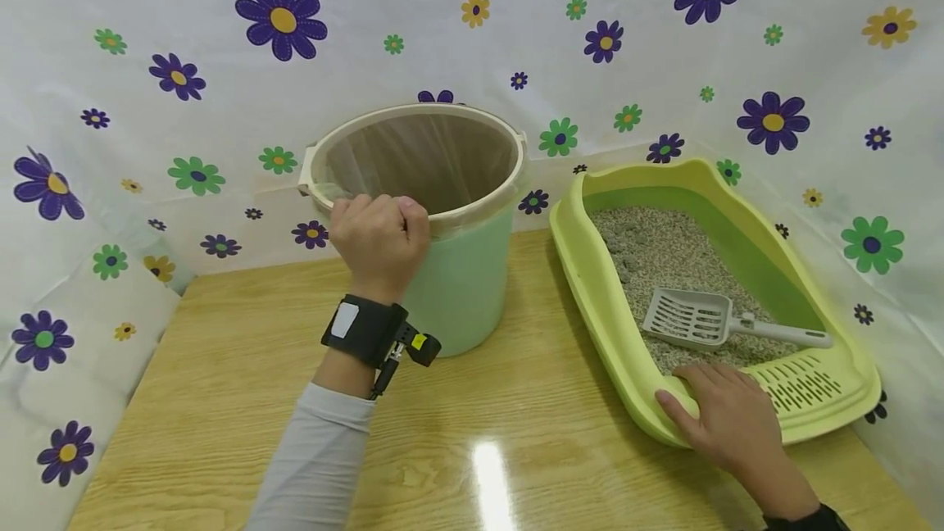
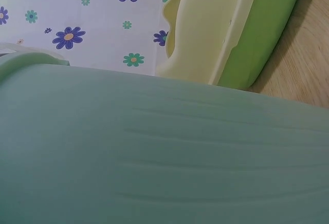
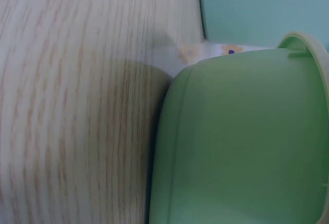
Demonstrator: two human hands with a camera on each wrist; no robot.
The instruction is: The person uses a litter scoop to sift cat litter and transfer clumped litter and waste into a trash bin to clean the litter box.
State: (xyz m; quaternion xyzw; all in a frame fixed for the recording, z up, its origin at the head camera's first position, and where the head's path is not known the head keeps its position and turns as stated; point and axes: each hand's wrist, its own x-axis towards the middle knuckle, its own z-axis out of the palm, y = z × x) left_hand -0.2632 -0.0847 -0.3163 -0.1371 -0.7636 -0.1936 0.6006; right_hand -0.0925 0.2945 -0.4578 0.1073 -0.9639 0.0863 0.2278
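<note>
The mint-green trash bin [image 1: 472, 293] stands upright and open, its cream rim ring securing a translucent liner [image 1: 369, 156]. To its right, the lime-yellow litter box [image 1: 612, 326] lies flat, holding grainy litter [image 1: 656, 240]; a grey slotted scoop [image 1: 721, 326] rests on the litter, handle pointing right.

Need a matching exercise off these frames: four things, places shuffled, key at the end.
1. Grey slotted plastic scoop
2. Pale-green round plastic bin
3. Left hand
4. Right hand

A. On the near edge of the yellow-green plastic tray
B. Gripping a cream rim
C. Lying on speckled granular litter
D. Standing on the light wooden table

Pairs: 1-C, 2-D, 3-B, 4-A
</note>
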